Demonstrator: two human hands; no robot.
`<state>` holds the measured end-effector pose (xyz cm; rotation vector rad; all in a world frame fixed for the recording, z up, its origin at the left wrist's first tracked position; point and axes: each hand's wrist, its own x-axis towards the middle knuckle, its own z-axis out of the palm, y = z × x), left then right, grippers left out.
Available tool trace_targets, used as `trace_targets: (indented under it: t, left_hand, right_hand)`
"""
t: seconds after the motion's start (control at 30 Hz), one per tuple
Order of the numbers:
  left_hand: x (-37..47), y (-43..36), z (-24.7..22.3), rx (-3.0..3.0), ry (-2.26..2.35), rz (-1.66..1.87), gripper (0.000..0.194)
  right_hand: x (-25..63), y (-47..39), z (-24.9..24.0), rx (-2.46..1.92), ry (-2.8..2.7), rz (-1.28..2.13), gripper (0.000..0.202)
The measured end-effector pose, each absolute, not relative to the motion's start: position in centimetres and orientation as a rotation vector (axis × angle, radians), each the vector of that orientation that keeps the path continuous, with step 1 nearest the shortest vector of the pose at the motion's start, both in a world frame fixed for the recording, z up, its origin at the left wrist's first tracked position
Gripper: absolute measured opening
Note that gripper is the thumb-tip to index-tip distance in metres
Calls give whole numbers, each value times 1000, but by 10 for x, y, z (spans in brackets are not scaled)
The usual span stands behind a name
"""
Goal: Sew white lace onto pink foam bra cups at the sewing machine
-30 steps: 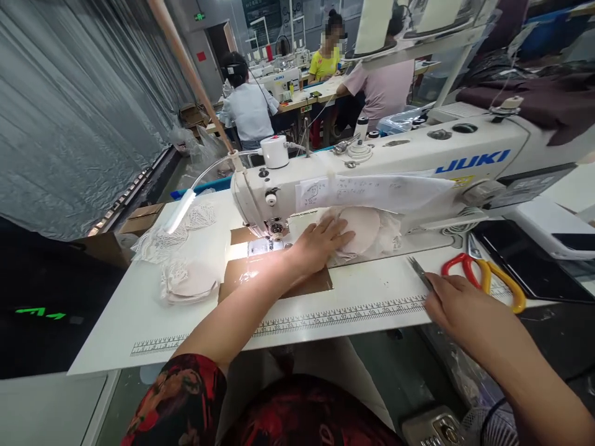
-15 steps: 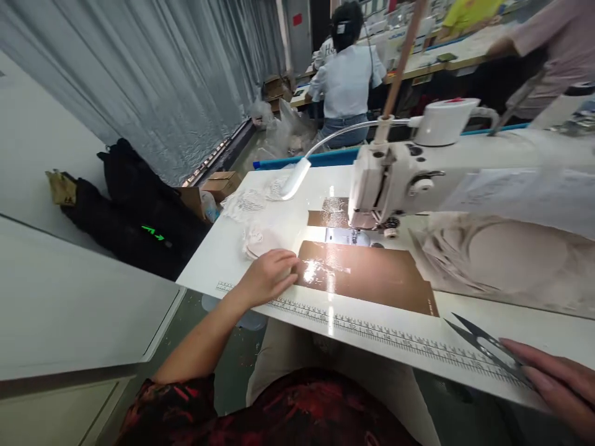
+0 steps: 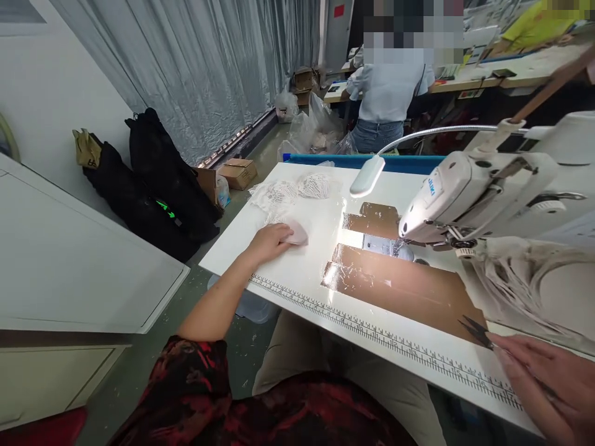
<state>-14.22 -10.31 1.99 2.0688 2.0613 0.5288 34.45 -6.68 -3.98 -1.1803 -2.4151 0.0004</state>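
Note:
My left hand (image 3: pixel 269 243) is at the left part of the sewing table, fingers closed over the near edge of a small rounded pale pink fabric piece (image 3: pixel 298 233). White lace pieces (image 3: pixel 275 193) lie just beyond it. At the lower right, my right hand (image 3: pixel 546 371) grips a pair of thread snips (image 3: pixel 475 330), whose dark blades point left and stand slightly apart. The blades are over the right end of a brown plate (image 3: pixel 400 282) on the tabletop. Behind that plate stands a white sewing machine (image 3: pixel 465 192), its needle area lit.
A ruler strip (image 3: pixel 372 333) runs along the front edge of the white table (image 3: pixel 316 272). A lamp (image 3: pixel 367 176) on a bent neck hangs over the table. Beige fabric (image 3: pixel 515 272) is heaped at right. Black bags (image 3: pixel 162 179) lean by the wall. A co-worker (image 3: pixel 388 93) sits ahead.
My left hand has moved from the brown plate's left end to the pale pink fabric piece. The snips have come over the plate's right end, and their blades are closer together. The view has shifted left.

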Motion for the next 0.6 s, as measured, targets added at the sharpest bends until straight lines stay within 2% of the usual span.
trace_targets:
  t: [0.13,0.33,0.43,0.6]
  left_hand:
    - [-149,-88,12,1951,2129,706,18]
    - [-172,-102,21,1822,2116,1073,37]
    - [-187,-114,37,1759,1975,1371,45]
    - [-197,-136,73,1720,1879,1770,45]
  right_hand:
    - [306,-73,-17,-1040,-2363,181,28]
    - [265,-69,2,-1012,-2381,586,26]
    - [248,-72,5,-1052,-2281,741,28]
    - [218,-73,7,-982,-2271,825,23]
